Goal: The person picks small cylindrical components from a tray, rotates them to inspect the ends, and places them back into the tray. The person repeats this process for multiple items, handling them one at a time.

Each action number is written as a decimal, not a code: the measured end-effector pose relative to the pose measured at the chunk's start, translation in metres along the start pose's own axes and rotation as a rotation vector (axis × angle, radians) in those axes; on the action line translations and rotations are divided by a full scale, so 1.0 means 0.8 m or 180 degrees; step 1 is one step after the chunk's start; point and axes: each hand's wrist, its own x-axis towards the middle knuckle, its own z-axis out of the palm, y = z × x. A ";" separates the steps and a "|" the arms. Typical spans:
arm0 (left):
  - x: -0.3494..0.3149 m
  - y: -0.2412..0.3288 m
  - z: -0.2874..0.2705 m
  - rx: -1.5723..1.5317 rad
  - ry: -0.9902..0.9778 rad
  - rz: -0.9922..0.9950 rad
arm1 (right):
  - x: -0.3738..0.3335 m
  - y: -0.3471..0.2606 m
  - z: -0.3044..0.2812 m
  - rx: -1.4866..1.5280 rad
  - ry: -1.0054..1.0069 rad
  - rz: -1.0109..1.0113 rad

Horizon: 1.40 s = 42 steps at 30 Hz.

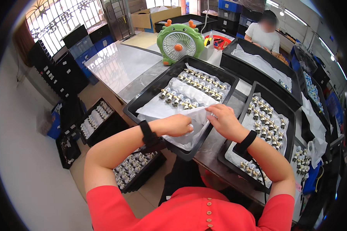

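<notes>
A white lining sheet lies loose in the near part of a black tray. My right hand pinches its edge close to the tray's right side. Over the same sheet, my left hand is closed, with a bit of white sheet at its fingertips. Just beyond the hands stands a row of small figurines with clear round tops, gold-coloured middles and dark bases. More rows of them sit farther back in the tray, parted by white sheet.
On the right stands another black tray of figurines. A green animal-shaped fan is behind the first tray. A deep black bin is at the back right, near a seated person. Trays of figurines stand low on my left.
</notes>
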 end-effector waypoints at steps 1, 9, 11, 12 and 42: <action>0.009 0.003 0.002 0.0072 -0.0035 -0.0039 | 0.001 0.001 0.000 0.0065 0.0019 0.0040; 0.075 0.009 0.013 -0.0359 -0.0240 -0.0541 | -0.007 -0.001 -0.003 0.0322 0.0036 -0.0011; 0.078 0.012 0.005 -0.0824 -0.0350 -0.0799 | -0.008 0.001 -0.003 0.0331 0.0068 -0.0050; 0.079 0.014 0.004 -0.0919 -0.0334 -0.0913 | -0.009 0.001 -0.003 0.0341 0.0090 -0.0064; 0.121 -0.032 0.028 -0.1458 -0.0738 -0.0487 | -0.132 0.052 -0.129 0.0473 0.0216 0.0935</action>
